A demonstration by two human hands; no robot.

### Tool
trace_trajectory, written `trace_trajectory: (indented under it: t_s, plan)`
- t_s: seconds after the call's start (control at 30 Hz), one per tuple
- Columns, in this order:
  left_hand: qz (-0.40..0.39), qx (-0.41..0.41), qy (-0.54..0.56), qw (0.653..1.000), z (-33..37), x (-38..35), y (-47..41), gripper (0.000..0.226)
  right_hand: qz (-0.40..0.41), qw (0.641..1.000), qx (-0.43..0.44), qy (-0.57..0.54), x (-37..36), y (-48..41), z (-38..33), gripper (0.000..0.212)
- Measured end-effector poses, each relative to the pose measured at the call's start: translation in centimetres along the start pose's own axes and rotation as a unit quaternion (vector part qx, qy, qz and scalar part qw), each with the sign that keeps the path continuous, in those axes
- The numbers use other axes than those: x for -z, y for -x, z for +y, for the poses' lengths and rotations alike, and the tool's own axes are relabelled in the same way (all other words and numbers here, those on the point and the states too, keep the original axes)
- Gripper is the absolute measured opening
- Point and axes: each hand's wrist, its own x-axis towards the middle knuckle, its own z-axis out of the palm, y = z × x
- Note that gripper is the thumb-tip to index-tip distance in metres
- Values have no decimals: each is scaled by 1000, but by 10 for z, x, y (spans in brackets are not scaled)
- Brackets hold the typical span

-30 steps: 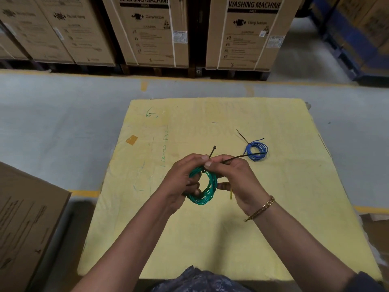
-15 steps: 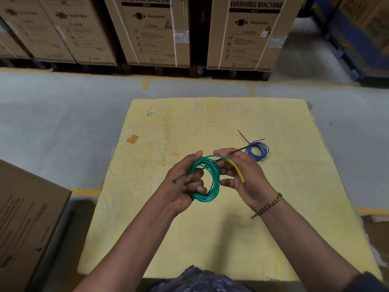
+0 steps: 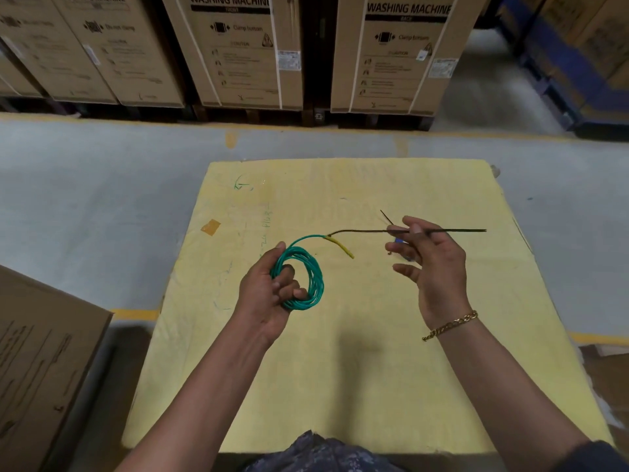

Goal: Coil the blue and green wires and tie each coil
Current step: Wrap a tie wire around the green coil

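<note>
Green wire coil (image 3: 311,277) with yellow tip (image 3: 342,246), thin black tie (image 3: 456,230), pale yellow table (image 3: 374,369), gold bracelet (image 3: 451,325)

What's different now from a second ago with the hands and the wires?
The right hand has pulled the black tie out to the right, away from the green coil; the hands have moved apart. The left hand still grips the coil. The blue coil stays on the yellow mat.

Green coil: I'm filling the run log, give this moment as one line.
left hand: grip on green coil | right hand: pinching black tie, pulled taut | blue coil: mostly hidden
</note>
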Motion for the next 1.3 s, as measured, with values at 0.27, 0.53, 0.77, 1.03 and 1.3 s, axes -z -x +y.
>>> trace_trajectory:
  t_s: [0.27, 0.53, 0.77, 1.03, 1.3]
  plan:
    - [8, 3, 2, 1000, -5, -3, -3, 16, -17, 997, 78, 16, -4, 12, -11, 6]
    - [1, 10, 0, 1000, -4, -4, -5, 19, -65, 983, -37, -170, -4, 9, -17, 4]
    - [7, 10, 4, 1000, -2, -7, -4, 17, -82, 983, -44, -159, 0, 12, -26, 12]
    - [20, 9, 64, 998, 2, -14, -7, 14, -94, 979, 168, 62, -1, 46, -7, 13]
    - [23, 7, 66, 997, -3, -22, -12, 16, -128, 905, 334, 231, -15, 56, 38, 17]
